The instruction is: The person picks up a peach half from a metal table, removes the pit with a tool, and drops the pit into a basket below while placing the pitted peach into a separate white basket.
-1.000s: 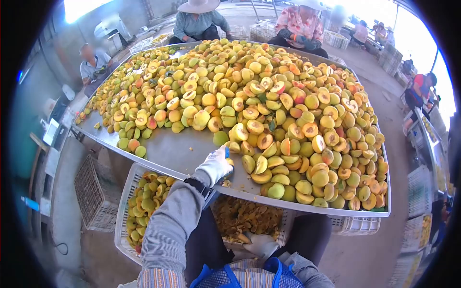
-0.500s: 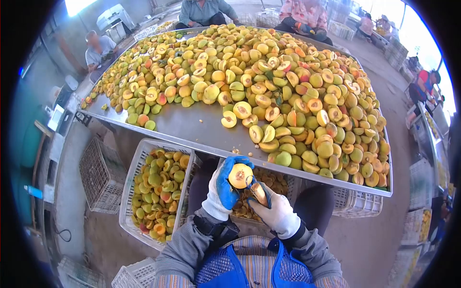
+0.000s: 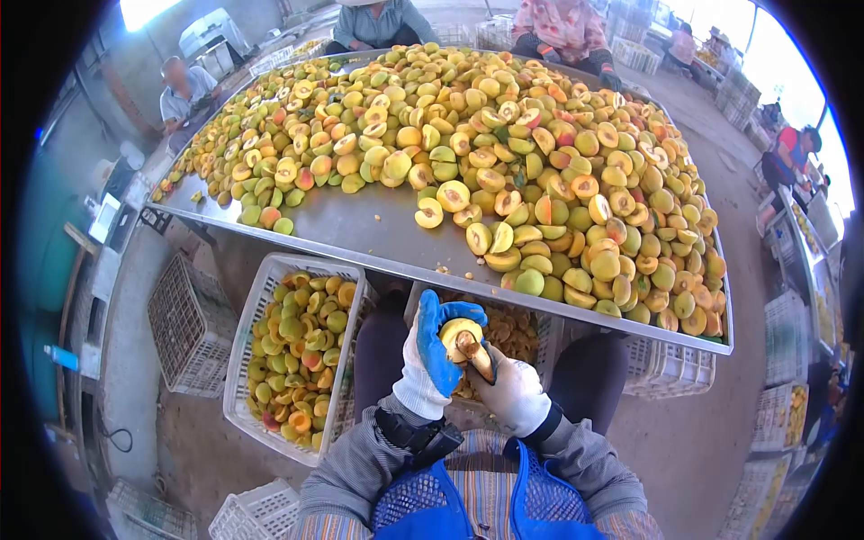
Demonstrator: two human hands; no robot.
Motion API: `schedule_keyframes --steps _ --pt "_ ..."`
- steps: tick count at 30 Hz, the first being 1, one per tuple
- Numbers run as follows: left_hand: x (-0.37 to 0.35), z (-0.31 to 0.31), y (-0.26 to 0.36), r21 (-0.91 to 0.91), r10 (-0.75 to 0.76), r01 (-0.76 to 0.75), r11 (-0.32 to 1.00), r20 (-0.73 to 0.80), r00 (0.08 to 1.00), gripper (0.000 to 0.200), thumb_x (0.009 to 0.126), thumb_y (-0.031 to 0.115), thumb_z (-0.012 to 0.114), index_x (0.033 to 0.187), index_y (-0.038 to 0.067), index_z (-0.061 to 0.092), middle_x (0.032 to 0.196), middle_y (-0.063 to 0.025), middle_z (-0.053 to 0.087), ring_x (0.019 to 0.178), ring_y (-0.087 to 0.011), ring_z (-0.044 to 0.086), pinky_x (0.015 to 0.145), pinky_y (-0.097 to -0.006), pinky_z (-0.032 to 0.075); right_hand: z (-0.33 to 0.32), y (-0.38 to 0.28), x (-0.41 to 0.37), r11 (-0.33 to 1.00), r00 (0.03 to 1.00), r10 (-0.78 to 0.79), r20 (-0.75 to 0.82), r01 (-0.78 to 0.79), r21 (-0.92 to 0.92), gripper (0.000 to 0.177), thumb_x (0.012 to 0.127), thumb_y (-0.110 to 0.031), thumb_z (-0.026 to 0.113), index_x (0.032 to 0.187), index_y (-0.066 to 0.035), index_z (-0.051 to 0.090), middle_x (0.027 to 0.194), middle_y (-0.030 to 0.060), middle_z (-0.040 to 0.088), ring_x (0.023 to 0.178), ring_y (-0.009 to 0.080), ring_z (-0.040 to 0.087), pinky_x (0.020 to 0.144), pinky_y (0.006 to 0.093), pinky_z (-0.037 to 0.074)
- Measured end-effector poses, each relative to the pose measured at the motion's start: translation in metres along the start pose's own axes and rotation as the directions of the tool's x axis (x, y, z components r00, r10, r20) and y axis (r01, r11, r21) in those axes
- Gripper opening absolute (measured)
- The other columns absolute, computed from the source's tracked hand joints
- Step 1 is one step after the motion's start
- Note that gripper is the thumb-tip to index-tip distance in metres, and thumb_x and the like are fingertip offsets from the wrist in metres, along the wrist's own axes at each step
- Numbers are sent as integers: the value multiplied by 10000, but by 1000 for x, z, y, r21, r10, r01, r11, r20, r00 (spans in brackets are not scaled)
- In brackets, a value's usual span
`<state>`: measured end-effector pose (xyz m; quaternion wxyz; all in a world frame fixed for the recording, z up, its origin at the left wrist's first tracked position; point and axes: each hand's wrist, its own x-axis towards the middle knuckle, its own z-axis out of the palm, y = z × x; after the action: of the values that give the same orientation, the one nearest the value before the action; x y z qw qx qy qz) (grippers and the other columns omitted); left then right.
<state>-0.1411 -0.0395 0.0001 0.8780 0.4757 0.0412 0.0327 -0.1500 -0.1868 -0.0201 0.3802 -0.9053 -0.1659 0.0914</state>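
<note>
My left hand [image 3: 427, 358], in a white glove with blue coating, is closed around a yellow peach half [image 3: 458, 327], cut face up. My right hand [image 3: 518, 397], in a white glove, grips a pitting tool [image 3: 483, 364] by its wooden handle. The tool's tip is at the centre of the peach half, by the brown pit area; its metal loop is hidden there. Both hands are just off the near edge of a metal table [image 3: 337, 222]. Below them a crate of brownish pits or scraps [image 3: 510, 340] is partly covered by my hands.
A large heap of halved peaches [image 3: 576, 207] covers much of the table. A white crate [image 3: 237, 396] of peach halves stands at my left, with another crate [image 3: 191, 328] beyond it. Several people sit around the table; one person [image 3: 787, 162] is at the far right.
The tool's loop has moved from the peach's edge onto its centre, and the peach is now tilted. Both hands have shifted slightly. A person across the table has reached toward the heap.
</note>
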Motion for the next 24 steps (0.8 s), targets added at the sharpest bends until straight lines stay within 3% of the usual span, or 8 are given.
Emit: schedule_keyframes --steps 5,7,11,15,17,20,23,24 --pt "-4 5 -5 298 71 -38 954 -102 992 688 1001 551 268 1030 -56 591 920 -176 652 811 -243 658 723 -340 566 -1 5 0 1000 998 -21 63 21 8 403 846 -229 649 1207 -63 579 799 178 673 752 350 670 662 424 532" --pt "0 6 1 146 -87 107 983 -141 986 757 968 622 280 923 -46 633 823 -170 661 747 -238 657 682 -337 558 -1 -2 -5 868 968 -51 246 -79 491 345 846 -215 639 1148 -51 606 813 189 672 784 358 666 678 427 534" --pt "4 2 10 270 3 -11 963 33 999 766 977 609 294 807 -30 680 805 -145 687 710 -210 660 702 -313 542 -22 -12 1 999 983 16 182 -8 -46 342 843 -204 674 1140 -41 625 767 123 677 681 209 655 673 354 516" --pt "6 -1 15 280 109 -172 945 226 968 750 1009 541 277 730 -34 671 777 -140 683 735 -204 659 718 -321 536 -21 -12 -4 929 951 -29 308 -88 359 279 855 -240 631 1042 -33 637 760 180 673 670 333 660 644 403 523" --pt "4 4 16 181 90 -128 975 204 975 641 991 495 409 701 -15 666 726 -114 666 709 -228 653 685 -334 523 -31 -18 2 945 881 138 452 -254 206 288 838 -209 616 1066 -33 628 791 182 676 723 346 670 663 430 531" --pt "2 13 13 895 199 -373 245 330 923 346 902 274 625 730 -25 646 652 -138 590 602 -251 620 571 -361 452 -22 8 7 977 974 -114 194 146 -157 213 812 -178 592 978 -63 658 765 191 659 722 348 661 654 432 520" --pt "5 5 16 819 -194 -25 573 165 967 416 961 368 541 906 -20 678 782 -109 683 686 -176 651 641 -344 505 -18 11 1 995 971 -21 239 42 -87 227 809 -189 598 971 -42 659 778 201 659 771 357 655 682 425 522" --pt "8 -2 7 617 -80 -95 781 249 965 472 981 407 476 990 -29 655 859 -115 688 739 -173 657 680 -338 521 -17 13 1 999 969 31 247 -25 -27 240 805 -197 625 970 -28 666 796 210 664 784 339 668 706 399 523"
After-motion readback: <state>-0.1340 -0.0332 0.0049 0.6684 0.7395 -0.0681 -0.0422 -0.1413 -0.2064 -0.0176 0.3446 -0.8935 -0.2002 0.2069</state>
